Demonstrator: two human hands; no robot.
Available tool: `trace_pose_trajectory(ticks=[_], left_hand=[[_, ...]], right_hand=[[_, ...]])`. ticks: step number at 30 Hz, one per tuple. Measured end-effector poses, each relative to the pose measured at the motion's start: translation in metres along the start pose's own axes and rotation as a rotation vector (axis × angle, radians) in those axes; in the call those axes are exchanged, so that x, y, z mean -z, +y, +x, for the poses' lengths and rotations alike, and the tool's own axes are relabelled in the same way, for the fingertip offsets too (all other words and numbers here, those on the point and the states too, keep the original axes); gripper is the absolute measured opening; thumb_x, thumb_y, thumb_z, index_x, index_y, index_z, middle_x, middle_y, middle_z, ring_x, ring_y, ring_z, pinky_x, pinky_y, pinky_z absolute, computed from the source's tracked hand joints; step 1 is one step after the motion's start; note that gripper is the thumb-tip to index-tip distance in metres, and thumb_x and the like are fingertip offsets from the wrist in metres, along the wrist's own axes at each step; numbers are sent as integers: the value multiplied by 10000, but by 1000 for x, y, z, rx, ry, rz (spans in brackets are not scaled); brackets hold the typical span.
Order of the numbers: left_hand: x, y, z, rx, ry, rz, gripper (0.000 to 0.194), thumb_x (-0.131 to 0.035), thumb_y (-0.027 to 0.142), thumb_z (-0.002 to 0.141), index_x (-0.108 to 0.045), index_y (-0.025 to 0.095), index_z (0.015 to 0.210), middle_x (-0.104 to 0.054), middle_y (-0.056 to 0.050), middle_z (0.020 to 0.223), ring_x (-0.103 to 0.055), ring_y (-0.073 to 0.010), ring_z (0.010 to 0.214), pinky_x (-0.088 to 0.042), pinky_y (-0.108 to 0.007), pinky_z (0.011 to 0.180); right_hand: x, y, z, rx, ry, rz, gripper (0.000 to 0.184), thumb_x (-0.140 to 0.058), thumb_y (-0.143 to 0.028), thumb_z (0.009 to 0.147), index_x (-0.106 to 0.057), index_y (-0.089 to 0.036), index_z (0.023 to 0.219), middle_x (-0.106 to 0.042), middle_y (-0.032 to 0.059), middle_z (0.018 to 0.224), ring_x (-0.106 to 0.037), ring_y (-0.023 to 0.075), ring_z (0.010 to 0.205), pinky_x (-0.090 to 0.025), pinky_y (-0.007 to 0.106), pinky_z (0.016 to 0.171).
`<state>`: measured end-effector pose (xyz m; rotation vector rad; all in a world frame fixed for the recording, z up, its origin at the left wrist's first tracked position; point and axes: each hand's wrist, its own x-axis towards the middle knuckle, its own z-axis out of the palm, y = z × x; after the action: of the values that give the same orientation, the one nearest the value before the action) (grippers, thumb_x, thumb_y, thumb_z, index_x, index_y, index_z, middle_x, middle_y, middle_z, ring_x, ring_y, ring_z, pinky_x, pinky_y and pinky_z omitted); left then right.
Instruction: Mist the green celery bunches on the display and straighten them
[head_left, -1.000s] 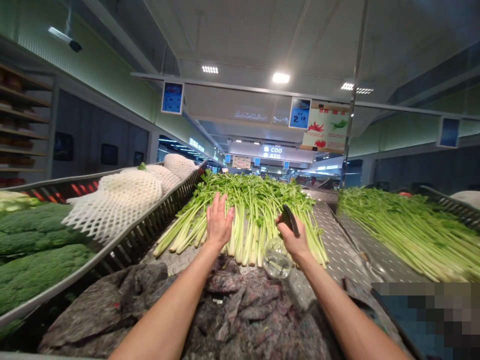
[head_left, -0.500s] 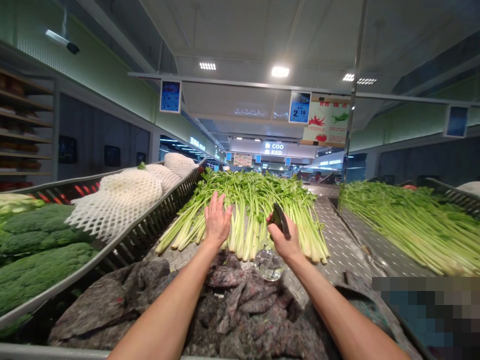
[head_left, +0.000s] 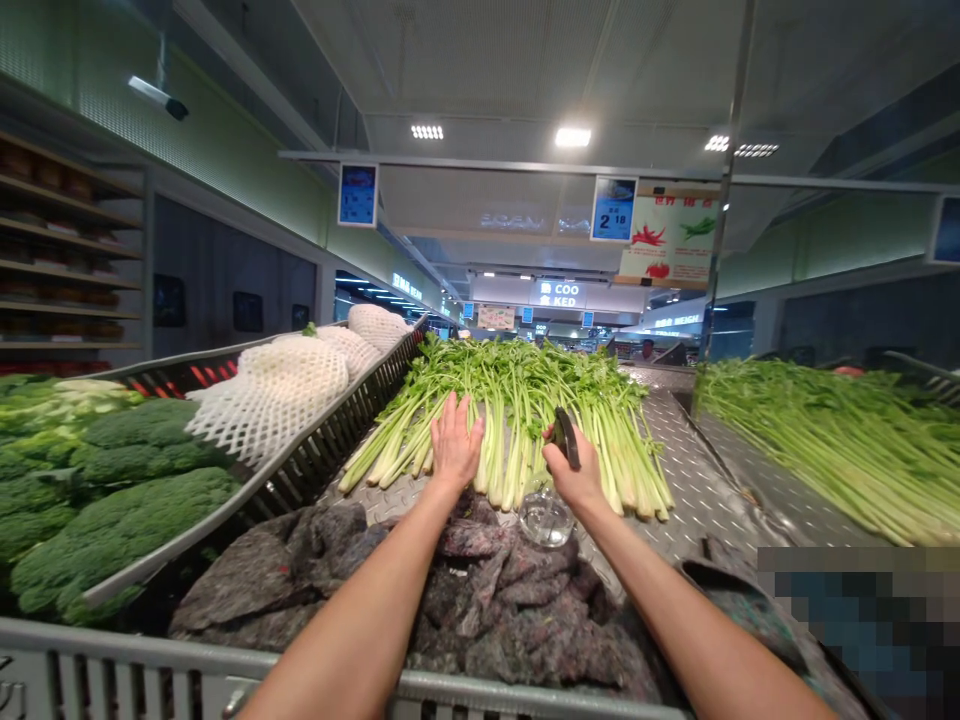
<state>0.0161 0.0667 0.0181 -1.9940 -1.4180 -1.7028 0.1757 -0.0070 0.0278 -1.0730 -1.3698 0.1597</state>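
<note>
Left hand (head_left: 456,450): fingers extended and slightly spread, grasping nothing, back of the hand toward the camera. Held low over the celery (head_left: 495,455); whether the fingertips touch it, cannot tell. The flat, open pose would suit steadying or parting stalks without crushing them.

Right hand (head_left: 581,472): fingers curled around the black head (head_left: 565,437) of what looks like a spray bottle, its clear, rounded body (head_left: 546,515) below the fist. Grip high on the head, probably to leave the trigger within finger reach; whether a finger presses it, cannot tell. Contents unclear.

Celery fanned across a tread-plate metal shelf (head_left: 679,455), pale butts toward the person, leaves away; likely laid one way for neatness and easy picking.

Nearer the body, rumpled grey felt cloth (head_left: 510,610) between the forearms, perhaps padding or a damp cover.

To the left, broccoli (head_left: 124,540) beside white foam-netted produce (head_left: 289,375), the netting presumably against bruising; a black slatted crate wall (head_left: 319,455) separates these from the celery. To the right, a mirror panel (head_left: 817,450) doubles the green display.
</note>
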Motion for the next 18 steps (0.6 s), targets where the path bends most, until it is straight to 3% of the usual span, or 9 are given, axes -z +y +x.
trace_pose_trajectory(ticks=[6, 9, 11, 15, 18], left_hand=[[14, 36, -7, 22, 4, -276, 441, -362, 366, 795, -419, 147, 1174, -302, -124, 1350, -262, -226, 1253, -233, -420, 1026], [23, 48, -17, 34, -74, -457, 385, -426, 327, 753, -477, 151, 1092, -371, -115, 1303, -348, -221, 1202, -294, -390, 997], [29, 49, -25, 148, -234, -614, 358, -431, 307, 744, -483, 163, 1067, -478, -103, 1209, -463, -204, 1100, -377, -372, 925], [40, 49, -37, 383, -708, -847, 399, -312, 362, 804, -407, 216, 1164, -574, -50, 1092, -564, -162, 943, -463, -310, 759], [48, 49, -39, 399, -833, -970, 437, -239, 349, 826, -338, 244, 1238, -537, -39, 1152, -552, -149, 961, -457, -269, 731]], right_hand=[[-16, -23, 6, -12, 40, 47, 212, -487, -320, 629, -565, -172, 758, -582, 5, 661, -511, 147, 585, -374, 250, 535], [-27, -37, -7, 5, -3, 41, 212, -498, -340, 638, -564, -171, 749, -580, 6, 652, -514, 150, 595, -378, 257, 559], [-31, -39, -19, 14, -43, 56, 221, -499, -346, 651, -561, -172, 772, -588, 14, 691, -523, 154, 626, -390, 261, 585], [-32, -31, -36, 64, -58, 105, 249, -480, -346, 683, -559, -173, 843, -580, 38, 818, -529, 164, 753, -408, 275, 682], [-31, -24, -34, 50, 9, 115, 242, -492, -366, 666, -556, -177, 804, -556, 43, 854, -516, 173, 803, -405, 286, 723]])
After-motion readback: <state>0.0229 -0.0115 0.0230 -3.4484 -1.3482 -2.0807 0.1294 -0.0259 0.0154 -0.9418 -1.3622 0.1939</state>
